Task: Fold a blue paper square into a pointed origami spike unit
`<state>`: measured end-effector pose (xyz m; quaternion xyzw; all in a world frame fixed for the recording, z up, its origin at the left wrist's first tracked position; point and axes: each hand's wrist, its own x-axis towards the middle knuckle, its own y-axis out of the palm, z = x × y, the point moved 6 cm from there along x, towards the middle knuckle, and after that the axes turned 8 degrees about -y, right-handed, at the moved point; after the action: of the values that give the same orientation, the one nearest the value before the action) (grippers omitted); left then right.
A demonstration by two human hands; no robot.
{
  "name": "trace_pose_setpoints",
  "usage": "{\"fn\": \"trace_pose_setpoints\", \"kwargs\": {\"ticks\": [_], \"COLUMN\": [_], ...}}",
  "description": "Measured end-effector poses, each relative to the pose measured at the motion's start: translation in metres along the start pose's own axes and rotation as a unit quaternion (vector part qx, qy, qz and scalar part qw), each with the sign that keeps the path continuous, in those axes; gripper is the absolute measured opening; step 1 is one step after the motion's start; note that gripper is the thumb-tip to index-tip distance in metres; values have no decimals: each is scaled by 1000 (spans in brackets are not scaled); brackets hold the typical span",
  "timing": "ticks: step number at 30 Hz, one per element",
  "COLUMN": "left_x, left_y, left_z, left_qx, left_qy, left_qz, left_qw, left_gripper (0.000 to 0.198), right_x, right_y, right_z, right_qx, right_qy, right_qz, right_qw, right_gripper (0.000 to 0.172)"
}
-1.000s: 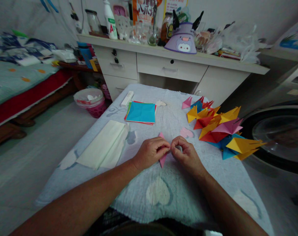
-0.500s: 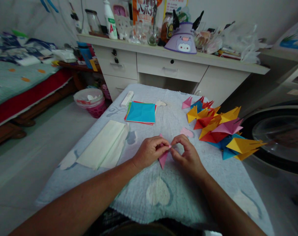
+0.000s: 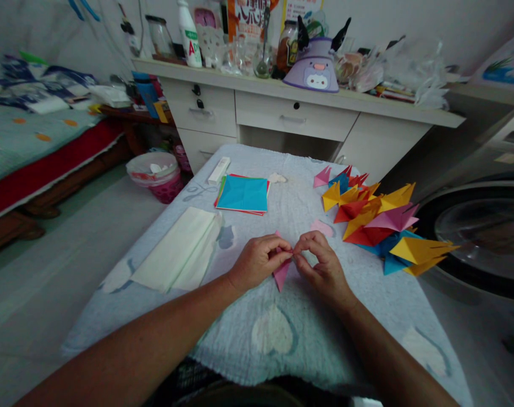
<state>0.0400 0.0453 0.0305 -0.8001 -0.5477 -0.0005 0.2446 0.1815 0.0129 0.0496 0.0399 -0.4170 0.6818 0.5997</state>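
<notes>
A small folded pink paper piece (image 3: 281, 272) lies on the pale blue towel-covered table (image 3: 282, 333), its point toward me. My left hand (image 3: 259, 261) and my right hand (image 3: 322, 264) meet over it, fingertips pinched together on its upper edge. Most of the paper is hidden under the fingers. A heap of folded paper shapes (image 3: 378, 221) in yellow, red, pink and blue sits to the right of my right hand.
A stack of square coloured sheets (image 3: 243, 194), blue on top, lies farther back. A cream folded cloth (image 3: 181, 250) rests at the left, a white tube (image 3: 219, 169) behind it. A cluttered desk (image 3: 299, 107) stands beyond; a bed (image 3: 28, 147) is at left.
Both hands have stayed over the pink paper. The right fingers lifted slightly and shifted their pinch; the paper's lower point has barely moved.
</notes>
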Motion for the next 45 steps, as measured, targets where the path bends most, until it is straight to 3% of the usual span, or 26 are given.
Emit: {"fn": "trace_pose_setpoints", "kwargs": {"ticks": [21,26,30,39,45], "left_x": [-1,-1,-1,-1,-1], "left_y": [-1,0,1,0,0], "left_z": [-4,-4,-3,-5,-6], "left_qx": [-4,-10,-10,-15,-8], "left_qy": [12,15,18,20,16], "left_qz": [-12,-5,-2,1,2], "left_qw": [1000,1000,1000,1000,1000], "left_gripper": [8,7,7,7,7], "right_x": [1,1,0,-2,-2], "right_y": [0,1,1,2,4], "right_z": [0,0,-1,-11,-12], "right_qx": [-19,-22,-1,88,108], "right_qy": [10,17,41,115,122], "right_qz": [-1,29,39,32,27], "right_qw": [1000,999,998,989,986], "right_gripper": [13,8,2,10,11]}}
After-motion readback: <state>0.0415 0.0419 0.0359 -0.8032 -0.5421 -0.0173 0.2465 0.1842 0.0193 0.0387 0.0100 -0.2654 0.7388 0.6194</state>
